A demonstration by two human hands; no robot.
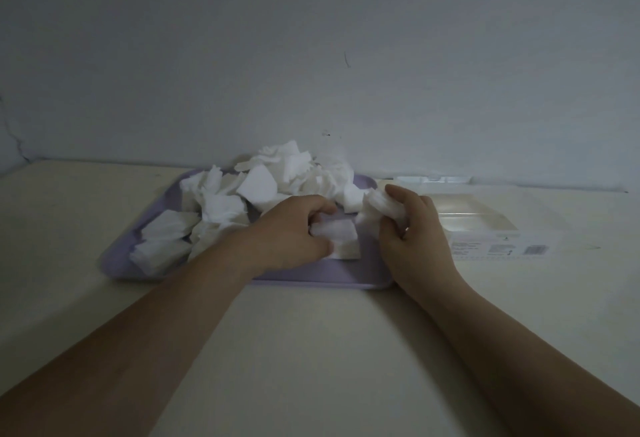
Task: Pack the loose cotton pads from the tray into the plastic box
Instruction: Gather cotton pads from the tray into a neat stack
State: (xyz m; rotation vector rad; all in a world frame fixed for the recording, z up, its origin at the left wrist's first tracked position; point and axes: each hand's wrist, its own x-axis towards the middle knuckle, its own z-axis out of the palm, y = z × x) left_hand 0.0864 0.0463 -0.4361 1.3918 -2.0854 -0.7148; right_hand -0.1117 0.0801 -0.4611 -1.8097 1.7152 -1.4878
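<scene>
Prob. home room: bare wall point(311, 38), plain table point(311, 350).

dim light; a cream table point(311, 350) meets a bare grey wall point(311, 38) with a crack at left.

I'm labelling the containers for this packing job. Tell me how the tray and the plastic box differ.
The tray is opaque lilac; the plastic box is clear. The tray carries a loose heap of white cotton pads; I see none in the plastic box. The plastic box bears a barcode label; the tray is plain. Both lie flat on the cream table, side by side.
</scene>
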